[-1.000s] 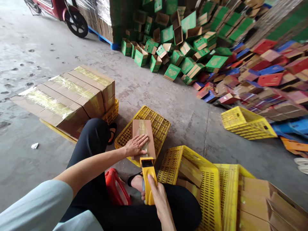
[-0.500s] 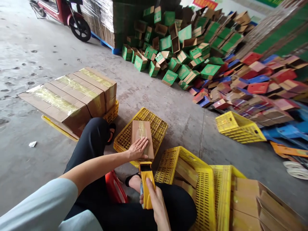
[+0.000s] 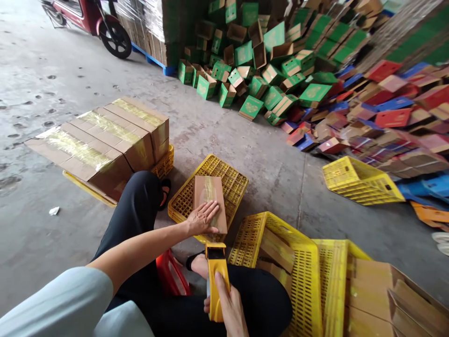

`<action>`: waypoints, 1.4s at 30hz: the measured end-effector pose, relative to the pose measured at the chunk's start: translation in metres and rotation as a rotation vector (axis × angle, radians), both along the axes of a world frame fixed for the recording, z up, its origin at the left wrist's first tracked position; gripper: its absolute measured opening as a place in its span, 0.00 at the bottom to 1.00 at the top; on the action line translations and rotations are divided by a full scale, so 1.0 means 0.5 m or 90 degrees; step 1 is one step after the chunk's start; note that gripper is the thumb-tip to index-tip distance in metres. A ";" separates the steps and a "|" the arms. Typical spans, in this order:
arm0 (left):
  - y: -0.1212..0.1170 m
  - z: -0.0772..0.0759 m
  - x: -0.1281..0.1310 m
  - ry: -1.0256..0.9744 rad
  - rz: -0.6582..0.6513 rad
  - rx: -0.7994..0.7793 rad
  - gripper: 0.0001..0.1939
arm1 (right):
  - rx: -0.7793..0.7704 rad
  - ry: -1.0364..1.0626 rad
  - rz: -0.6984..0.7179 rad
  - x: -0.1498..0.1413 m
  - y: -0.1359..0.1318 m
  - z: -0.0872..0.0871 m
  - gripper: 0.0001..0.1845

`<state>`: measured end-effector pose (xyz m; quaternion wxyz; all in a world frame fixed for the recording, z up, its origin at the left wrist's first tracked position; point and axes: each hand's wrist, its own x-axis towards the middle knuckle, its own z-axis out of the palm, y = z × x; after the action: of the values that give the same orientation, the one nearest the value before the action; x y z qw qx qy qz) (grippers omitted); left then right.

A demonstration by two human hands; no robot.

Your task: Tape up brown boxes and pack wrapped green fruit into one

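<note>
My left hand (image 3: pixel 201 218) lies flat, fingers spread, on the near end of a small brown cardboard box (image 3: pixel 210 199) with clear tape along its top. The box rests on an upturned yellow plastic crate (image 3: pixel 231 180). My right hand (image 3: pixel 229 304) is wrapped round a yellow tape dispenser (image 3: pixel 216 271), whose head is just short of the box's near edge. I sit on a red stool (image 3: pixel 170 276) with my legs in black trousers to either side.
Taped brown cartons (image 3: pixel 105 138) are stacked on a yellow crate at left. A yellow crate (image 3: pixel 280 252) with flat cardboard stands at right, another crate (image 3: pixel 361 185) lies farther right. Green, red and blue boxes (image 3: pixel 273 75) are heaped behind. A red scooter (image 3: pixel 91 18) stands far left.
The tape dispenser in my right hand has drawn back toward me, off the box's near end. My left hand stays pressed on the box.
</note>
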<state>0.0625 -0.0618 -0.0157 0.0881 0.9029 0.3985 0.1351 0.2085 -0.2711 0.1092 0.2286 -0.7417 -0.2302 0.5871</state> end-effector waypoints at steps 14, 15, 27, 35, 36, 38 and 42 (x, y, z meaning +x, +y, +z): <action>0.000 -0.007 -0.006 -0.022 -0.010 0.022 0.53 | -0.033 -0.027 0.040 0.008 -0.003 -0.023 0.38; 0.001 -0.008 -0.005 -0.022 -0.011 0.021 0.54 | -0.035 -0.022 0.046 0.010 0.004 -0.029 0.38; -0.003 -0.002 0.004 -0.010 0.006 -0.020 0.56 | -0.067 -0.035 0.043 -0.001 0.094 -0.117 0.36; -0.007 0.017 -0.001 -0.012 -0.010 -0.034 0.63 | -0.061 -0.055 -0.008 -0.024 0.081 -0.135 0.38; -0.007 0.019 -0.002 -0.013 -0.012 -0.035 0.63 | -0.056 -0.056 -0.008 -0.025 0.080 -0.137 0.38; -0.006 0.022 -0.002 -0.017 -0.012 -0.036 0.65 | -0.052 -0.066 -0.004 -0.026 0.078 -0.143 0.40; -0.010 0.018 0.001 -0.024 -0.010 -0.021 0.66 | -0.031 -0.087 0.001 -0.025 0.077 -0.152 0.43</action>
<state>0.0631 -0.0665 -0.0067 0.1117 0.9015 0.3921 0.1449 0.1959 -0.2328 0.0330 0.1939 -0.7852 -0.2313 0.5407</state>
